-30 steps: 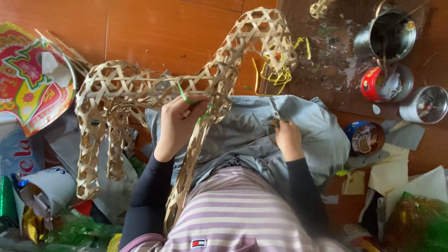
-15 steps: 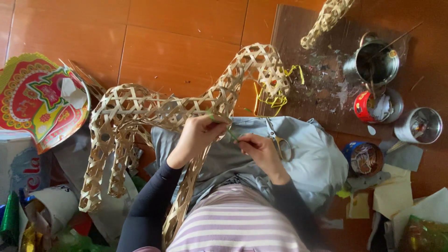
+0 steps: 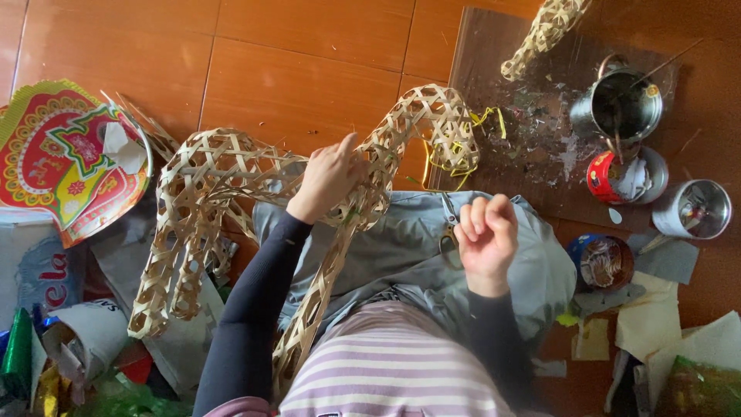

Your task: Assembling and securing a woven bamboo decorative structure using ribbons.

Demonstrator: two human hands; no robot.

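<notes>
A woven bamboo lattice frame (image 3: pixel 224 174), shaped like an animal with legs and a curved neck, lies across my lap. My left hand (image 3: pixel 328 181) grips the frame where the neck meets the body. A green strip shows just under that hand. My right hand (image 3: pixel 486 235) rests curled on the grey cloth (image 3: pixel 401 255) over my lap, apart from the frame. It holds a pair of scissors (image 3: pixel 448 228), with the handles showing at its left side. The blades are mostly hidden.
A dark board (image 3: pixel 540 147) on the tiled floor holds metal cans (image 3: pixel 621 104), a red tin (image 3: pixel 625 177) and yellow strips (image 3: pixel 482 123). A second woven piece (image 3: pixel 544 35) lies at the top. Coloured printed paper (image 3: pixel 69 162) and scraps lie at left, paper pieces at right.
My right hand has drawn back to the right, away from the frame, onto my lap. My left hand stays on the frame. The camera view has shifted slightly.
</notes>
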